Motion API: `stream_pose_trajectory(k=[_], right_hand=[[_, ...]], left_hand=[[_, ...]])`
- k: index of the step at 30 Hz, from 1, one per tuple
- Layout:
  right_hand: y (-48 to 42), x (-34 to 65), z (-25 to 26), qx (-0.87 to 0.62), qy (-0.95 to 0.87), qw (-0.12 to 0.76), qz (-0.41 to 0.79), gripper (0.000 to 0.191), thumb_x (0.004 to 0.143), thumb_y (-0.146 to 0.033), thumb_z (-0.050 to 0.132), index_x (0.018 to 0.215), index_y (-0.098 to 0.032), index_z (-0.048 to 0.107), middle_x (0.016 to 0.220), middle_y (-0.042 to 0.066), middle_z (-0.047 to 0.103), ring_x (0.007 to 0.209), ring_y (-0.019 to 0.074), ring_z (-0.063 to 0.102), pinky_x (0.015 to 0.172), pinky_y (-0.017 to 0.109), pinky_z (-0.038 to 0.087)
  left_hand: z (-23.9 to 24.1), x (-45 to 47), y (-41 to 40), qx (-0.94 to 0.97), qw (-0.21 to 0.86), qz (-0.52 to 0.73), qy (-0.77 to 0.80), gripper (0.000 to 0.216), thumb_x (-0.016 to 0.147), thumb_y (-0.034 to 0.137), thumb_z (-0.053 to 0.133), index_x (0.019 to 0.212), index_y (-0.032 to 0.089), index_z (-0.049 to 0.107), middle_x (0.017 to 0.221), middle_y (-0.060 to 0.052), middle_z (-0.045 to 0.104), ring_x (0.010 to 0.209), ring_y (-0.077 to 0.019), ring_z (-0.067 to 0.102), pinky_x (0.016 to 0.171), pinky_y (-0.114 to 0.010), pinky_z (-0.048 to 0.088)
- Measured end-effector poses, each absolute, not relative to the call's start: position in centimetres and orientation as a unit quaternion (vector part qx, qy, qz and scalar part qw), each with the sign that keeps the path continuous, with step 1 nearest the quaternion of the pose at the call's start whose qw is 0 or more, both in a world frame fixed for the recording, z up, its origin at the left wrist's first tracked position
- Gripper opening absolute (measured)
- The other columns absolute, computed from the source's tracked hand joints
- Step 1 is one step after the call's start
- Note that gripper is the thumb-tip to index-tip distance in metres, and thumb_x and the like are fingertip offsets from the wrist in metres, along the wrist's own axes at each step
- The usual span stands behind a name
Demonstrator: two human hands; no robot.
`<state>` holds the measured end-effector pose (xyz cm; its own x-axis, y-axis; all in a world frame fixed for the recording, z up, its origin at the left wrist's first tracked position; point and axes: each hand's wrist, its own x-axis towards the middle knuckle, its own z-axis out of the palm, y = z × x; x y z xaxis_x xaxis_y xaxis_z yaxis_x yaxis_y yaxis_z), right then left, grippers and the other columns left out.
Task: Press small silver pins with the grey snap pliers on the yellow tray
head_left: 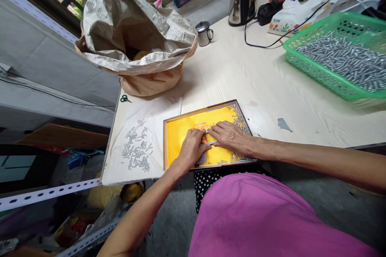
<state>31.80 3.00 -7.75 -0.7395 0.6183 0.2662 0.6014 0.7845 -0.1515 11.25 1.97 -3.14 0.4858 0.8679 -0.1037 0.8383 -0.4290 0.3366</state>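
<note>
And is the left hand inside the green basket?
No, the left hand is over the yellow tray, well apart from the green basket.

A: Can you make out the pale piece (pixel 210 143) between the left hand (pixel 190 147) and the right hand (pixel 228 135)?

B: Partly. Fingers cover its ends, and whether either hand grips it is hidden. The 2 hands also block some red lettering (pixel 201 123).

A: And the loose metal bits (pixel 137 148)?

B: Too small to tell their exact shape.

A: The green basket (pixel 313 66)?

B: Cut off by the right edge.

A: Inside the sack (pixel 150 78)?

B: Mostly shadow; 1 yellow patch (pixel 140 54) shows, unidentifiable.

A: Lower-left clutter (pixel 74 227)?

B: Dark, blurred.
</note>
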Motion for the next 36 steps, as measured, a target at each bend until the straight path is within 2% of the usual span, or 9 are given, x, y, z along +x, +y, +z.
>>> stream_pose_trajectory(k=[3,8,12,16,19,22,27,32,36], right_hand=[[2.8,31.8,-7.3,-0.306,-0.938,0.164,-0.011,0.02,0.098,-0.025,0.052,0.112,-0.014,0.06,0.118,0.014,0.062,0.107,0.0262,0.051,0.085,0.039,0.036],[1.6,30.5,-7.4,-0.274,-0.947,0.165,-0.032,0.014,0.094,-0.01,0.049,0.091,-0.017,0.061,0.086,0.006,0.063,0.085,0.0219,0.05,0.077,0.036,0.032],[1.3,29.9,-7.7,-0.275,-0.936,0.209,-0.063,0.018,0.091,-0.006,0.049,0.084,-0.018,0.059,0.079,0.006,0.06,0.077,0.0215,0.048,0.073,0.035,0.03],[1.1,30.2,-8.0,-0.294,-0.932,0.209,-0.032,0.017,0.09,-0.004,0.05,0.09,-0.018,0.058,0.08,0.003,0.06,0.075,0.0209,0.049,0.07,0.035,0.028],[0.9,30.4,-8.2,-0.303,-0.931,0.204,0.005,0.02,0.088,-0.002,0.051,0.094,-0.02,0.057,0.084,0.002,0.061,0.076,0.0201,0.05,0.071,0.034,0.029],[0.9,30.2,-8.3,-0.305,-0.931,0.201,0.028,0.021,0.087,-0.002,0.05,0.095,-0.02,0.056,0.087,0.003,0.062,0.08,0.0206,0.051,0.073,0.034,0.03],[1.5,30.0,-7.9,-0.305,-0.934,0.178,0.055,0.018,0.089,-0.006,0.05,0.093,-0.022,0.057,0.087,0.005,0.063,0.084,0.0227,0.051,0.072,0.035,0.032],[2.1,31.0,-6.8,-0.278,-0.935,0.196,0.101,0.015,0.096,-0.012,0.046,0.088,-0.02,0.056,0.083,0.005,0.061,0.077,0.0196,0.049,0.07,0.032,0.034],[2.4,32.1,-5.6,-0.307,-0.917,0.234,0.1,0.022,0.101,-0.017,0.04,0.088,-0.019,0.057,0.081,0.004,0.059,0.073,0.0177,0.049,0.069,0.031,0.036]], left_hand=[[-3.4,10.2,3.6,0.816,0.2,0.077,0.537,0.043,0.085,0.031,0.072,0.125,0.019,0.061,0.118,-0.01,0.067,0.106,-0.0259,0.06,0.095,-0.04,0.049],[-4.4,10.5,5.0,0.775,0.182,0.099,0.597,0.02,0.093,0.021,0.059,0.11,0.018,0.071,0.099,-0.008,0.07,0.095,-0.0218,0.064,0.089,-0.034,0.05],[-4.6,10.2,5.2,0.751,0.186,0.129,0.621,0.02,0.092,0.023,0.062,0.108,0.017,0.072,0.096,-0.006,0.071,0.09,-0.0199,0.065,0.086,-0.031,0.051],[-3.1,5.7,4.4,0.703,0.128,0.152,0.683,0.022,0.094,0.026,0.059,0.109,0.017,0.072,0.102,-0.008,0.069,0.094,-0.0194,0.064,0.087,-0.03,0.05],[-1.7,0.4,3.1,0.642,0.007,0.085,0.762,0.024,0.097,0.025,0.052,0.102,0.018,0.074,0.101,-0.009,0.067,0.101,-0.0224,0.061,0.087,-0.032,0.047],[-1.3,-3.9,1.8,0.606,-0.044,-0.037,0.793,0.028,0.097,0.024,0.047,0.094,0.017,0.074,0.102,-0.011,0.066,0.105,-0.0255,0.056,0.084,-0.033,0.045],[-2.3,-6.3,1.2,0.619,-0.023,-0.108,0.778,0.033,0.096,0.02,0.04,0.089,0.015,0.072,0.101,-0.013,0.065,0.103,-0.0256,0.055,0.08,-0.033,0.042],[-1.7,-4.8,0.9,0.627,0.014,0.017,0.779,0.023,0.091,0.022,0.047,0.089,0.016,0.069,0.099,-0.012,0.068,0.101,-0.0255,0.059,0.086,-0.035,0.044],[-1.0,-0.8,-1.4,0.569,0.234,0.171,0.77,0.019,0.085,0.033,0.056,0.084,0.019,0.067,0.081,-0.005,0.071,0.073,-0.0195,0.066,0.072,-0.03,0.049]])
